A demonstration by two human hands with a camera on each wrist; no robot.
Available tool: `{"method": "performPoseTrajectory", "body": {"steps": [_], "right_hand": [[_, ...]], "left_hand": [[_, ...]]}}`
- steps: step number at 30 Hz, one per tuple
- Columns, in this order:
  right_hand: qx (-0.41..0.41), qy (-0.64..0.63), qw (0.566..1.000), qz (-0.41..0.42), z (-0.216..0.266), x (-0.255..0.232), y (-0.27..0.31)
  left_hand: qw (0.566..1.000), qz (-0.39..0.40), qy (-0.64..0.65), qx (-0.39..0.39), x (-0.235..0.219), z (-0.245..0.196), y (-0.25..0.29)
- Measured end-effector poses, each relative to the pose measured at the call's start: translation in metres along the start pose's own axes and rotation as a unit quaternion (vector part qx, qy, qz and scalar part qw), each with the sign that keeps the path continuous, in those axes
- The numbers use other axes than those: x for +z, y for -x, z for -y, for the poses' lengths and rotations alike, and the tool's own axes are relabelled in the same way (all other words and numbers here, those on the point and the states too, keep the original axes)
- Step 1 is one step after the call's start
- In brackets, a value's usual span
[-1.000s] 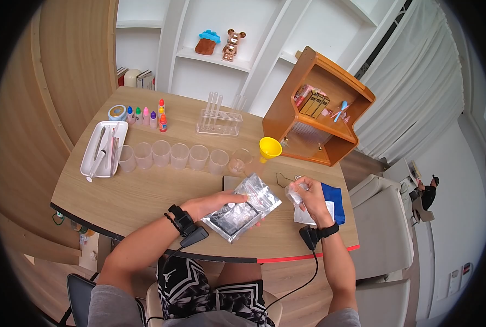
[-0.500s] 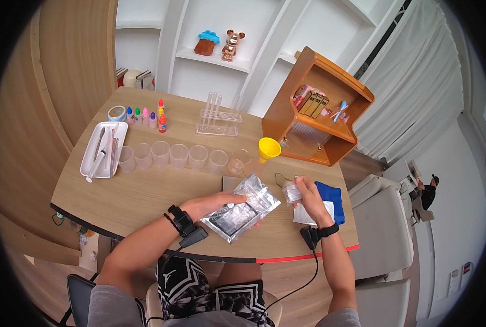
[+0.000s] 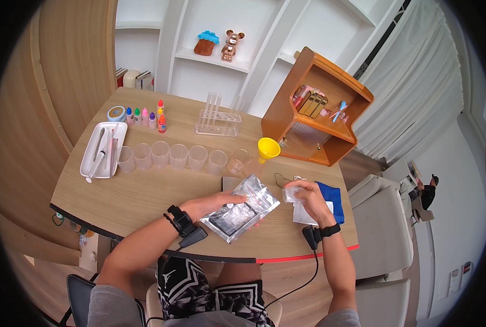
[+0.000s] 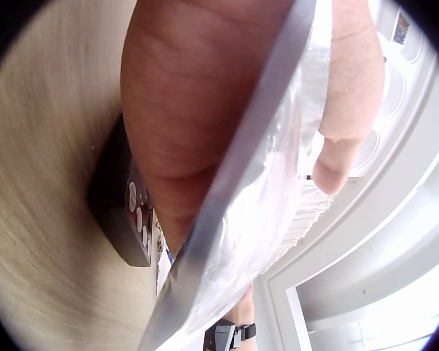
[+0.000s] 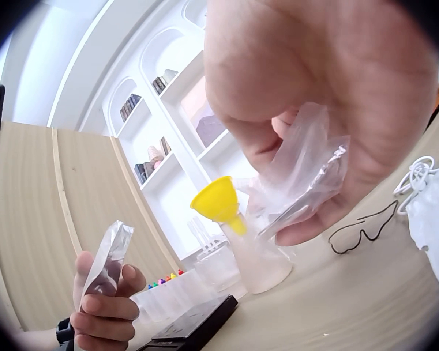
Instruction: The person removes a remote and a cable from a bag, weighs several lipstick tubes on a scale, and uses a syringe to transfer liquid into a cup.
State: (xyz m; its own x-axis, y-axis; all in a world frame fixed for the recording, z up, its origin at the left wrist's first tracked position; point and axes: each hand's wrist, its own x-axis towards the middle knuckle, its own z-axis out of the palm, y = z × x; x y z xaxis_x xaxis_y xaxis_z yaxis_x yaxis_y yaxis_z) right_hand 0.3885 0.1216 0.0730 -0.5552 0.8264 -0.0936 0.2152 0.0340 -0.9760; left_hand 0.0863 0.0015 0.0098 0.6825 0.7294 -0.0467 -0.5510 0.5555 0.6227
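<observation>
A silver foil zip bag (image 3: 242,211) with a see-through front is gripped in my left hand (image 3: 213,204), thumb on top and fingers beneath. My right hand (image 3: 313,199) pinches a small crumpled clear plastic bag (image 5: 307,164) to the right of the foil bag, above the table. Partly behind the foil bag lies a flat dark digital scale (image 5: 194,322), its buttons showing in the left wrist view. A yellow funnel (image 3: 268,147) sits in the mouth of a translucent flask (image 5: 252,267) beyond both hands.
A row of clear plastic cups (image 3: 178,156) crosses the table. Behind stand a test tube rack (image 3: 218,123), dye bottles (image 3: 145,116) and an orange cabinet (image 3: 319,103). A white tray (image 3: 86,155) holds tools at left. White (image 3: 304,216) and blue pouches (image 3: 333,199) lie under my right hand.
My right hand has shifted slightly, first toward the foil bag and then turning the clear plastic bag in its fingers. The left hand and foil bag stay nearly in place.
</observation>
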Motion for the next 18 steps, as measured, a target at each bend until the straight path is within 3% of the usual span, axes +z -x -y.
{"method": "performPoseTrajectory", "body": {"steps": [5,8,10,14,18], "right_hand": [[0.054,-0.101,0.993,-0.018,-0.004,0.001,-0.002],[0.054,-0.027,0.998,-0.028,-0.011,0.0,-0.004],[0.006,-0.001,1.0,-0.017,-0.011,0.003,-0.004],[0.026,0.014,0.999,-0.032,-0.004,0.008,0.0],[0.036,0.052,0.998,0.015,-0.007,0.002,-0.001]], "left_hand": [[1.0,0.006,-0.003,0.004,0.0,0.0,0.0],[1.0,0.002,-0.012,0.004,0.002,-0.001,0.001],[1.0,0.007,-0.008,0.005,0.0,0.0,0.0],[1.0,0.001,-0.003,0.001,0.002,0.0,0.001],[1.0,0.004,-0.007,-0.001,0.0,0.0,0.0]]}}
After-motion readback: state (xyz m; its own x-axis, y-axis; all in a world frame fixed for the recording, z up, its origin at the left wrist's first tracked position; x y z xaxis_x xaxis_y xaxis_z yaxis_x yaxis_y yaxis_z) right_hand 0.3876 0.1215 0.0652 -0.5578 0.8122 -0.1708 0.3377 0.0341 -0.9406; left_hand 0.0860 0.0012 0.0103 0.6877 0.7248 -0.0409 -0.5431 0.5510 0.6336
